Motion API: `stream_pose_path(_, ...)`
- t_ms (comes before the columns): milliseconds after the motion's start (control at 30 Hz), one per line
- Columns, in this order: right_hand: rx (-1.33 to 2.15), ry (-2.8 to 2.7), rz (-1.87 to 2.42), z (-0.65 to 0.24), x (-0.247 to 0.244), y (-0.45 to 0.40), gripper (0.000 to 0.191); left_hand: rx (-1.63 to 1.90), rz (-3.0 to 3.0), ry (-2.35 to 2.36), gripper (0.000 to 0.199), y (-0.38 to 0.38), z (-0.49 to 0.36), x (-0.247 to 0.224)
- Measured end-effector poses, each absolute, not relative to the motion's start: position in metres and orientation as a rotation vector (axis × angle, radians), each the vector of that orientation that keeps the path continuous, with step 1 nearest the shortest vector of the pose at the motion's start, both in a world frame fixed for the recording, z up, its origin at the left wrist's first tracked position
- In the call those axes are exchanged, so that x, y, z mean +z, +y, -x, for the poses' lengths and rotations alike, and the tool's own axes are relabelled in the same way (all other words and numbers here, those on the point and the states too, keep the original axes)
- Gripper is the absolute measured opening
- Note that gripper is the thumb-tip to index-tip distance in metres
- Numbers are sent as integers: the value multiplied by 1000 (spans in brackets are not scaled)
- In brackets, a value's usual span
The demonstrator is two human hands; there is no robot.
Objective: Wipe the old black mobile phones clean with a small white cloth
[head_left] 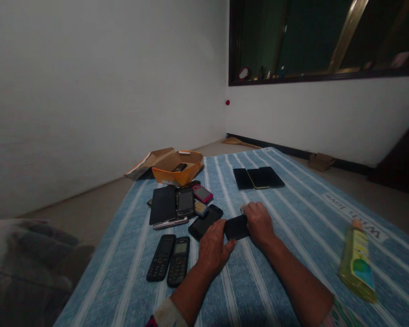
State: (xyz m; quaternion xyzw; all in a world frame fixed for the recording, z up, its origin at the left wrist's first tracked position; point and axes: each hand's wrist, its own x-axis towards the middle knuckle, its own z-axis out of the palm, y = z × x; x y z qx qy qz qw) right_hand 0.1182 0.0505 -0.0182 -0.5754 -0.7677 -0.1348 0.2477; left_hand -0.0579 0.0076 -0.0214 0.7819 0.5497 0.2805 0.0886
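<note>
A dark smartphone (236, 227) is held level between my hands, low over the striped cloth. My left hand (214, 249) grips its left end, thumb along the near edge. My right hand (259, 223) is closed at its right end, and a small pale thing (242, 209), perhaps cloth, shows at the fingertips. Just left of my hands lies another black phone (204, 223). Two keypad phones, one black (161, 258) and one with a greyish screen (179, 261), lie side by side nearer to me. Behind them is a pile with a pink phone (203, 194) and a dark flat tablet-like slab (162, 205).
An open orange cardboard box (177, 176) with a dark phone inside stands at the back left. Three dark phones (258, 178) lie in a row at the back right. A bottle of yellow liquid (357, 265) lies on the striped tablecloth (313, 227) at the right.
</note>
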Motion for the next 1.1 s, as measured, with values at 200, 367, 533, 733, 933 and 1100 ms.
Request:
stream_pose_path(200, -413, -2225, 1374, -99, -19, 37, 14, 850, -2353, 1623, 46, 8, 58, -23)
stream_pose_path(367, -430, -2278, 1220, -81, -23, 22, 14, 892, -2374, 1602, 44, 9, 58, -25)
stream_pose_path(533, -383, -2251, 1227, -84, -23, 23, 17, 917, -2364, 1587, 41, 9, 58, -24)
stream_pose_path(733, -169, -2041, 1228, -105, -26, 41, 22, 958, -2313, 1621, 45, 8, 57, -25)
stream_pose_path(933, 196, -1769, 1105, -102, -28, 44, 28, 1087, -2166, 1577, 46, 8, 57, -23)
stream_pose_path(1100, 302, -1750, 1112, -93, -19, 34, 34, 1205, -2084, 1543, 41, 10, 55, -24)
